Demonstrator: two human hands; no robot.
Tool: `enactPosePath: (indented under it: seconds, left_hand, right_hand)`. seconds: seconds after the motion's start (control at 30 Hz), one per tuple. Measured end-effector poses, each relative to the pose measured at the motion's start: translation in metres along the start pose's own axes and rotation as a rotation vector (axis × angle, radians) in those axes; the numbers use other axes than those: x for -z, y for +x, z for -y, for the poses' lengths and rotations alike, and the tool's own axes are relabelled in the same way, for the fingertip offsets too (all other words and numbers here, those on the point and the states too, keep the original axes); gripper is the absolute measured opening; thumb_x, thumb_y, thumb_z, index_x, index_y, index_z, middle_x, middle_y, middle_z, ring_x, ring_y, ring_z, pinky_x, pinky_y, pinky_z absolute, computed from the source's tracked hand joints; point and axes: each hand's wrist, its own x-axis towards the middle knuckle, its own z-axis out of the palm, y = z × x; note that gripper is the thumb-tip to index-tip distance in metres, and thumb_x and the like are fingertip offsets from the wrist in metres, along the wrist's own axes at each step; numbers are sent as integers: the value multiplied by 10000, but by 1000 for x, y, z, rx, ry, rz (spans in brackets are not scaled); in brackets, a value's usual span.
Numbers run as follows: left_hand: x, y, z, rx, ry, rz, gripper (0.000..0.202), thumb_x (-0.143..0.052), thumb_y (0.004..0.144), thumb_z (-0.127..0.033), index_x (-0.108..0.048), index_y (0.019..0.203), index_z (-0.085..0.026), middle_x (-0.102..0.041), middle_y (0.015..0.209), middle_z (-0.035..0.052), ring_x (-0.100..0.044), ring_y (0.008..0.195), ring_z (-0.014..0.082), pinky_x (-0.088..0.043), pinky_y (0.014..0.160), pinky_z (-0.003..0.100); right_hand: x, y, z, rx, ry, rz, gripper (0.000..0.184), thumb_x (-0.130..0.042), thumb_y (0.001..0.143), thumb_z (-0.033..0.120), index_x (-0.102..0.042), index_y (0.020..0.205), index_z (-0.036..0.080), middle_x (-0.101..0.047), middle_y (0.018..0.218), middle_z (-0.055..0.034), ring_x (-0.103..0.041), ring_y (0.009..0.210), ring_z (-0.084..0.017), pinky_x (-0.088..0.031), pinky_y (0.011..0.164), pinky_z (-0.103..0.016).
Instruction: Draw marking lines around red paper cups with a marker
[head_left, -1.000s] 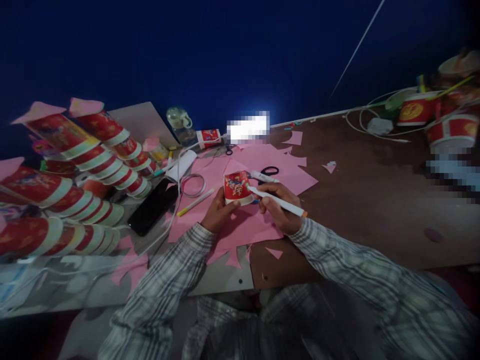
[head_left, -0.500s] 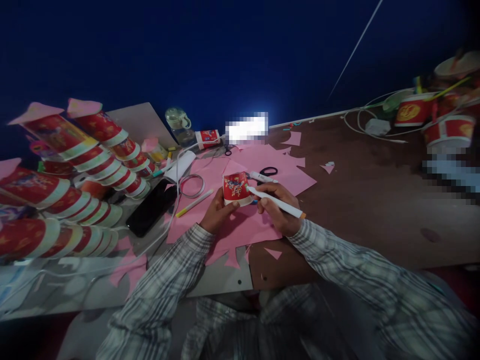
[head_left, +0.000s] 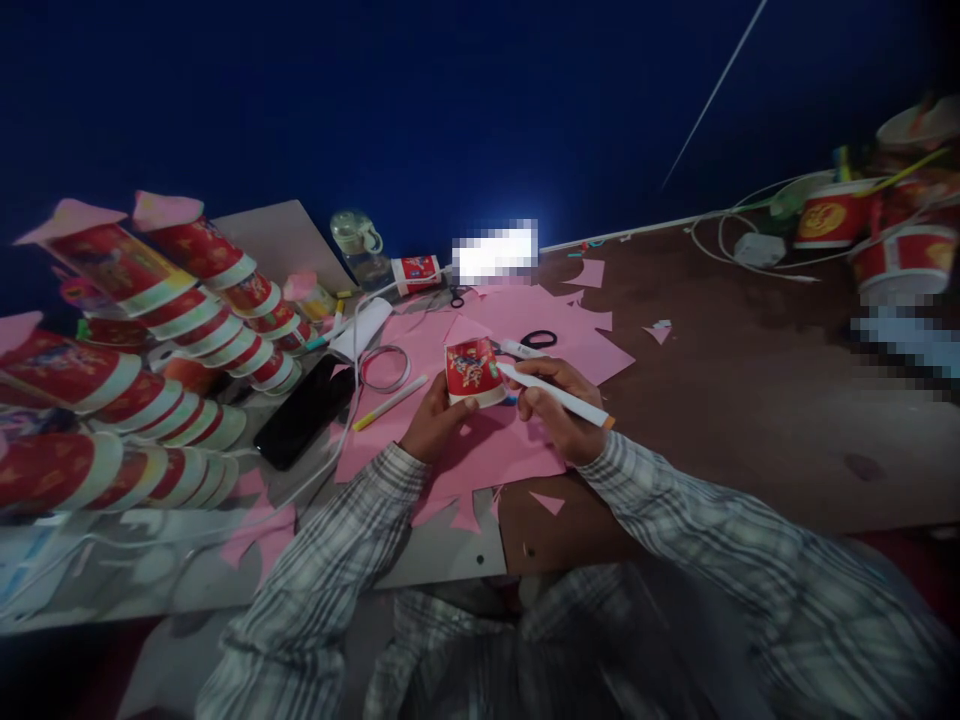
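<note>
A red printed paper cup (head_left: 471, 370) with a white rim is held upside down in my left hand (head_left: 435, 420), thumb along its lower edge. My right hand (head_left: 559, 405) grips a white marker (head_left: 562, 398) with an orange end; its tip is at the cup's right side, touching or very close. Beneath both hands lies pink paper (head_left: 495, 450) with cut edges. Just behind the right hand rest another white marker (head_left: 517, 350) and black-handled scissors (head_left: 538, 339). A yellow-tipped marker (head_left: 390, 403) lies to the left of my left hand.
Several towers of stacked red cups (head_left: 180, 300) with pink cone tops stand at left. Near them are a black phone (head_left: 296, 420), a white cable (head_left: 330, 460) and a clear bottle (head_left: 358, 245). More red cups (head_left: 832, 215) stand far right. Pink scraps (head_left: 547, 502) lie about.
The marker's tip has shifted very slightly on the cup's right side, and the cup has turned a little. Both hands keep their holds; the whole view has moved slightly.
</note>
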Motion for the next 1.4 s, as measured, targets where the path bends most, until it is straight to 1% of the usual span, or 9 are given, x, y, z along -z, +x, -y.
enactPosePath:
  seconds: [0.1,0.23,0.33,0.43,0.53,0.77,0.93,1.23,1.4]
  left_hand:
    - [-1,-1,-2,22,-36,-6,542,-844,674,-453,-582,1060,-177,-614,730,-30,-471,506,70,-372,480,209]
    - [-1,-1,-3,7,-40,-9,503,-827,694,-484,-582,1008,-178,-609,712,-18,-470,512,78,-355,492,223]
    - [-1,-1,-3,11,-9,-1,500,-818,703,-507,-588,1001,-179,-602,688,-17,-447,499,78,-334,492,231]
    - [-1,-1,-2,9,-25,-12,522,-829,689,-509,-592,1026,-189,-632,774,3,-512,576,101,-356,519,232]
    - [-2,-1,-2,14,-53,-17,534,-831,685,-494,-592,1059,-198,-641,825,6,-544,635,114,-372,543,229]
    - [-2,-1,-3,25,-26,-6,539,-831,684,-485,-577,1044,-174,-636,787,-7,-489,555,82,-369,511,219]
    - [-2,-1,-1,18,-65,-10,552,-839,682,-480,-574,1064,-182,-646,863,9,-532,627,101,-410,546,225]
    - [0,-1,-2,17,19,5,520,-824,694,-529,-573,998,-189,-606,728,-16,-471,531,91,-352,488,231]
    - [-1,-1,-4,10,17,2,516,-824,694,-530,-569,988,-190,-593,706,-24,-471,526,90,-353,495,233]
  right_hand:
    - [2,-1,1,-2,-12,43,275,-612,929,429,-662,1052,189,-698,845,-55,-612,571,-130,-538,541,-302]
    - [4,-3,-2,34,-79,55,226,-616,928,388,-676,1026,193,-698,794,-48,-624,590,-146,-538,558,-313]
    - [5,-4,-3,52,-118,50,216,-615,929,373,-682,1026,193,-721,844,-71,-661,652,-166,-559,591,-326]
    - [5,-4,-1,76,-151,72,222,-607,930,377,-688,1027,194,-736,902,-89,-691,717,-188,-583,640,-350]
    - [4,-3,1,91,-186,84,237,-597,933,399,-692,1010,196,-741,905,-89,-696,716,-193,-593,674,-371]
    - [4,-2,2,100,-196,83,225,-580,937,374,-687,1005,188,-733,855,-74,-671,672,-168,-575,627,-330]
    - [3,-2,0,74,-194,75,238,-580,938,387,-689,1013,188,-732,866,-83,-662,657,-166,-560,577,-314]
    - [2,-2,-2,57,-195,80,244,-570,947,393,-683,1018,188,-721,852,-79,-669,690,-175,-559,585,-314]
    - [2,-3,-3,63,-194,93,237,-579,942,388,-684,1021,191,-717,866,-77,-660,678,-172,-561,602,-328]
